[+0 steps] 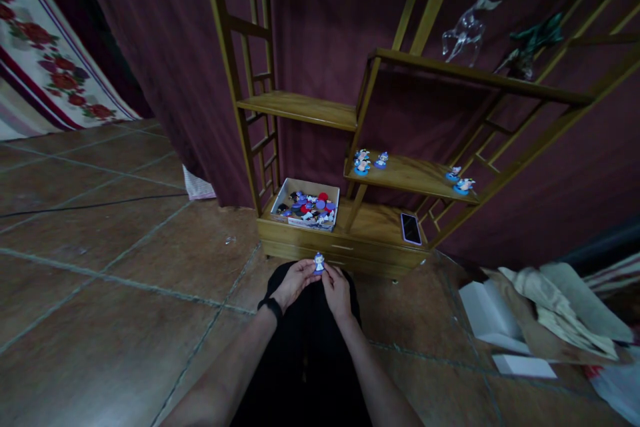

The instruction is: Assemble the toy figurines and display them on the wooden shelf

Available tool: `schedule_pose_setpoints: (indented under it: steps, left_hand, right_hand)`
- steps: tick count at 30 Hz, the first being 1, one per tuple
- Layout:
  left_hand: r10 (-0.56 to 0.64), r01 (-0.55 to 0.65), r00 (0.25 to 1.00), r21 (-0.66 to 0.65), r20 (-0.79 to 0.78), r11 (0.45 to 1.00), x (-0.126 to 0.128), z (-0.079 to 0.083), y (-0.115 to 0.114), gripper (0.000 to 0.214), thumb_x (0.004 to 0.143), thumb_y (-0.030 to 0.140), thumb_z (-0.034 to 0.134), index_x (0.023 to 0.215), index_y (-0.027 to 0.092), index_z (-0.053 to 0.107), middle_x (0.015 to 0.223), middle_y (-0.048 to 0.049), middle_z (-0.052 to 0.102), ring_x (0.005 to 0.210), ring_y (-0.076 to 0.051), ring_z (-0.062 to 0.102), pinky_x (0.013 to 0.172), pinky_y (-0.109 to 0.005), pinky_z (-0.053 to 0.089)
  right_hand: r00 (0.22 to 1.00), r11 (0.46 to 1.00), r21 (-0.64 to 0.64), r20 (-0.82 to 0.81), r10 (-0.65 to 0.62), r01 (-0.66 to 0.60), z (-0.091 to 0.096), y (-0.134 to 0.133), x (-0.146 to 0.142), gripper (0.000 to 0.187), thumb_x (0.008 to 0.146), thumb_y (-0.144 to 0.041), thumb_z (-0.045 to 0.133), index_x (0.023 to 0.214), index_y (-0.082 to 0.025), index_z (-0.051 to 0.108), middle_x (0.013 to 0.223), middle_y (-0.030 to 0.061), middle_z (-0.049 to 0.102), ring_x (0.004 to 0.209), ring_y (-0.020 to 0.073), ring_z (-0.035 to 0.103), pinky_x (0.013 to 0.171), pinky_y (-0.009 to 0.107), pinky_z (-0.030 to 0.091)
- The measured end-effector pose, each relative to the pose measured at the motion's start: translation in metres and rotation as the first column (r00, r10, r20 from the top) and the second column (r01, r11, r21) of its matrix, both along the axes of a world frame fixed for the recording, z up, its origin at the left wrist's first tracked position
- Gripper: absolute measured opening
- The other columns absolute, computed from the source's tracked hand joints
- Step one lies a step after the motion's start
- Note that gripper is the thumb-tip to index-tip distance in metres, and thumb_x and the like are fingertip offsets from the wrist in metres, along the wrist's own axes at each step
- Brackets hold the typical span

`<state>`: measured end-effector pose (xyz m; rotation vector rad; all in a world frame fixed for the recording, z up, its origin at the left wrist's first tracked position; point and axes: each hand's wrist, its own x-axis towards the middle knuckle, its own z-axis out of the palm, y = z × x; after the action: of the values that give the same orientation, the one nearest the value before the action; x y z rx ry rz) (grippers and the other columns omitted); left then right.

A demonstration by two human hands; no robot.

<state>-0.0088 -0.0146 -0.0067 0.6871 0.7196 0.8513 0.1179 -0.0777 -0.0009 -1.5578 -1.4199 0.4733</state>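
Observation:
A small blue and white figurine is pinched between the fingertips of both my hands, just in front of the wooden shelf unit. My left hand, with a black band at the wrist, closes on it from the left. My right hand closes on it from the right. Straight behind, a white box full of mixed figurine parts rests on the shelf's bottom board. Several finished figurines on blue bases stand on the middle shelf, one group at its left end and another at its right end.
A phone lies on the bottom board, right of the box. A glass animal and a dark ornament stand on the top shelf. Paper and cardboard are heaped on the tiled floor at right. A dark curtain hangs behind.

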Motion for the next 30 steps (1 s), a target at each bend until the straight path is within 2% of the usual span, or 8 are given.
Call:
schedule_pose_setpoints:
  steps: [8, 13, 20, 24, 27, 30]
  left_hand:
    - [0.022, -0.022, 1.0, -0.044, -0.017, 0.999, 0.002, -0.003, 0.003, 0.019, 0.065, 0.015, 0.071, 0.082, 0.011, 0.064, 0.082, -0.009, 0.067, 0.071, -0.014, 0.063, 0.069, -0.026, 0.051]
    - [0.026, -0.028, 0.999, -0.06, -0.035, 0.998, 0.005, -0.001, 0.001, 0.017, 0.068, 0.017, 0.069, 0.083, 0.01, 0.065, 0.081, -0.0093, 0.067, 0.07, -0.013, 0.063, 0.068, -0.025, 0.051]
    - [-0.029, 0.029, 0.999, -0.012, -0.014, 1.0, 0.002, 0.007, -0.004, 0.023, 0.071, 0.023, 0.067, 0.091, 0.011, 0.064, 0.086, -0.0105, 0.067, 0.073, -0.014, 0.063, 0.071, -0.026, 0.049]
    - [-0.08, 0.081, 0.997, 0.056, -0.012, 0.995, 0.001, 0.009, -0.005, 0.028, 0.068, 0.02, 0.069, 0.095, 0.012, 0.064, 0.088, -0.009, 0.066, 0.076, -0.013, 0.062, 0.07, -0.023, 0.048]
    - [-0.077, 0.078, 0.997, 0.094, -0.017, 0.992, 0.001, 0.008, -0.006, 0.03, 0.067, 0.018, 0.07, 0.096, 0.011, 0.064, 0.087, -0.0077, 0.066, 0.074, -0.011, 0.061, 0.068, -0.021, 0.047]
    - [-0.05, 0.051, 0.999, 0.078, -0.014, 0.996, 0.001, 0.006, -0.005, 0.03, 0.067, 0.018, 0.069, 0.096, 0.011, 0.062, 0.086, -0.0083, 0.066, 0.074, -0.012, 0.062, 0.069, -0.022, 0.047]
  right_hand:
    - [1.0, 1.0, 0.014, 0.028, -0.001, 0.0, 0.001, 0.0, 0.001, 0.03, 0.085, -0.025, 0.042, 0.108, -0.025, 0.062, 0.102, 0.0048, 0.061, 0.089, 0.015, 0.059, 0.082, 0.025, 0.045]
    - [0.999, 1.0, 0.0, -0.042, -0.022, 0.022, -0.001, 0.001, 0.001, 0.028, 0.084, -0.026, 0.042, 0.104, -0.024, 0.063, 0.1, 0.0047, 0.062, 0.088, 0.0148, 0.059, 0.081, 0.025, 0.044]
    - [0.996, 0.999, 0.014, -0.085, -0.029, 0.03, -0.001, 0.001, 0.002, 0.027, 0.082, -0.024, 0.044, 0.102, -0.024, 0.062, 0.095, 0.0042, 0.062, 0.087, 0.0154, 0.058, 0.081, 0.026, 0.044]
    - [0.997, 1.0, 0.005, -0.082, -0.003, 0.003, 0.003, 0.0, 0.0, 0.03, 0.082, -0.02, 0.043, 0.105, -0.025, 0.061, 0.097, 0.0036, 0.061, 0.087, 0.0148, 0.058, 0.08, 0.026, 0.044]
    - [0.996, 1.0, 0.0, -0.086, 0.025, -0.025, 0.006, -0.003, -0.002, 0.032, 0.081, -0.019, 0.043, 0.107, -0.026, 0.06, 0.099, 0.0031, 0.061, 0.087, 0.0146, 0.058, 0.08, 0.025, 0.044]
    - [0.992, 0.999, 0.018, -0.12, 0.037, -0.035, 0.006, -0.002, -0.002, 0.031, 0.082, -0.02, 0.042, 0.106, -0.026, 0.061, 0.1, 0.0031, 0.061, 0.09, 0.0145, 0.058, 0.082, 0.026, 0.044]
